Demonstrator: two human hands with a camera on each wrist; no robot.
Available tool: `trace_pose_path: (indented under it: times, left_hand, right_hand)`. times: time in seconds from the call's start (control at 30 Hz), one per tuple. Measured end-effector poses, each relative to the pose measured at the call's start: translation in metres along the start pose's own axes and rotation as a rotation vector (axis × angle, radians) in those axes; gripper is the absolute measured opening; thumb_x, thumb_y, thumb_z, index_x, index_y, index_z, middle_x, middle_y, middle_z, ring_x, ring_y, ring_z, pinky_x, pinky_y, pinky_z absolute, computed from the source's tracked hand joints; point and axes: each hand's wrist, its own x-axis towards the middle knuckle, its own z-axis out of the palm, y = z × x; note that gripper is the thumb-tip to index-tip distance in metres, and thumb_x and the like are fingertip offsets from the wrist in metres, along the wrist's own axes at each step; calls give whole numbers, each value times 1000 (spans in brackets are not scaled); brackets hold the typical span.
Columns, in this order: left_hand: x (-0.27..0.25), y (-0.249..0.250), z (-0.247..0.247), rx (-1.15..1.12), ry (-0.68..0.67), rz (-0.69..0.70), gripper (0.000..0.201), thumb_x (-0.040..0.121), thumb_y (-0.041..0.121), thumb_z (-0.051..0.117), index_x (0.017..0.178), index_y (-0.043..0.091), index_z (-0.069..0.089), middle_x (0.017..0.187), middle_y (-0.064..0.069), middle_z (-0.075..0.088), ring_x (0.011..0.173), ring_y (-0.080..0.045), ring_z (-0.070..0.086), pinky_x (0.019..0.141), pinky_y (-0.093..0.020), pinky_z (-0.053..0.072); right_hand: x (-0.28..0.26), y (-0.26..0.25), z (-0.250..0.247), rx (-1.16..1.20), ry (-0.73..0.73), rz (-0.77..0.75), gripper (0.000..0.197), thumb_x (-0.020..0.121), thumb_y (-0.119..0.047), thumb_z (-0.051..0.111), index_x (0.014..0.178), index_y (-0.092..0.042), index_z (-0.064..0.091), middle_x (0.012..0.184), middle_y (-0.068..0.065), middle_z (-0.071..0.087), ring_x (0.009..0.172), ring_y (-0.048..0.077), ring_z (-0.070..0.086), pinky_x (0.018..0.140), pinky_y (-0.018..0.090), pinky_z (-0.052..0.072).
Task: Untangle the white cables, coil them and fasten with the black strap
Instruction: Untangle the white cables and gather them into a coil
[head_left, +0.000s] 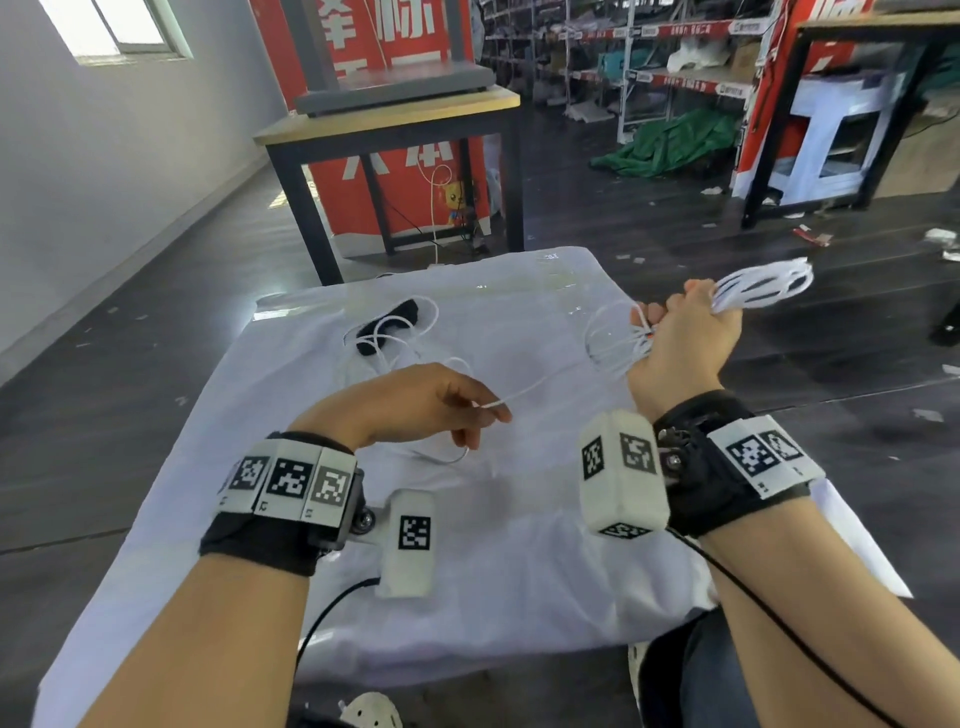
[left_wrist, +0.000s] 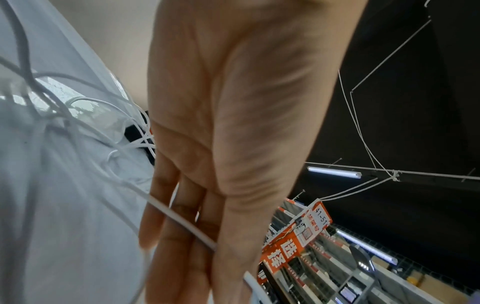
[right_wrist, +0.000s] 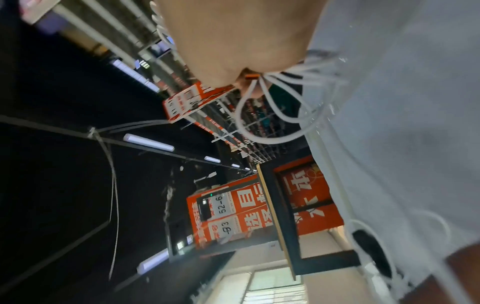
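1. Leftmost, far side of the white cloth-covered table (head_left: 519, 571): black fabric strap (head_left: 387, 327) under loose thin white cable loops (head_left: 415, 343).
2. Centre-near: left hand (head_left: 415, 400) pinches one cable strand between thumb and fingers.
3. Right, raised: right hand (head_left: 685, 338) fisted round a coiled white cable bundle (head_left: 763, 283).

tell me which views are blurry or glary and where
Head view: mostly sharp, wide-angle bending at the edges, glare patches on the white table cover, coiled cable slightly smeared. Left wrist view: cover and loose cables soft, left hand close. Right wrist view: motion-smeared, dark ceiling.
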Motion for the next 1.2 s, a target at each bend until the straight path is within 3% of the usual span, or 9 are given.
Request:
trace_pose_path:
  times: [0.2,0.33,0.43,0.57,0.7,0.83,1.0,1.1,1.2]
  left_hand:
    - [-12,13,-10,-258,-104,137,23,94,15,58,112,18,72,72,12,63,68,-5,50,68,-18,45]
    - [-12,19,-11,-385,22,224,26,91,29,56,108,20,73,65,2,47,60,-8,39,58,-16,38]
    - [-6,16,-14,-464,228,194,25,93,34,53,99,21,74,62,4,41,55,-8,35,54,-14,34]
    - [2,13,-13,-480,437,157,21,95,28,56,89,16,71,57,7,45,52,-7,37,51,-16,34]
    - [8,10,-14,-517,564,116,15,91,30,62,87,19,72,63,6,52,52,-5,40,51,-15,36]
    - [11,8,-13,-498,630,93,11,87,29,67,93,20,66,73,8,54,57,-5,46,53,-13,39]
    - [8,7,-15,-419,553,20,31,91,39,59,119,26,56,103,8,60,69,-6,57,62,-20,45]
    - [5,8,-11,-427,472,61,28,95,38,53,115,20,62,85,6,64,59,-3,55,55,-18,43]
    - [9,9,-10,-533,527,49,30,94,34,56,106,8,64,70,8,60,51,-4,45,48,-15,36]
  right_hand:
    - [-9,10,4,-797,-234,-366,25,98,-38,46,102,-14,40,78,-10,48,65,0,46,54,5,38]
    - [-24,24,7,-1172,-560,-170,66,88,-68,37,107,-6,46,70,-4,44,59,14,42,57,30,36]
    - [-40,25,10,-1199,-782,46,94,80,-82,21,123,-5,54,67,-3,38,53,12,32,50,27,29]
    - [-57,21,11,-1259,-956,201,88,78,-82,10,91,-13,63,77,7,43,57,15,28,53,26,26]
    - [-56,25,8,-1286,-1043,207,72,85,-75,27,93,-11,59,74,2,54,54,14,33,50,23,31]
    - [-55,29,5,-1290,-1168,187,21,98,-34,49,85,-17,51,64,-2,59,48,12,35,42,18,32]
    - [-53,31,2,-1217,-1154,188,27,101,-26,45,75,-18,47,52,-6,46,45,5,42,53,18,38]
    - [-55,31,2,-1086,-1165,339,22,101,-24,44,83,-13,48,54,-2,39,51,9,61,62,24,50]
    - [-57,29,3,-1098,-1181,321,29,100,-26,48,73,-15,42,52,-3,37,40,9,43,42,19,37]
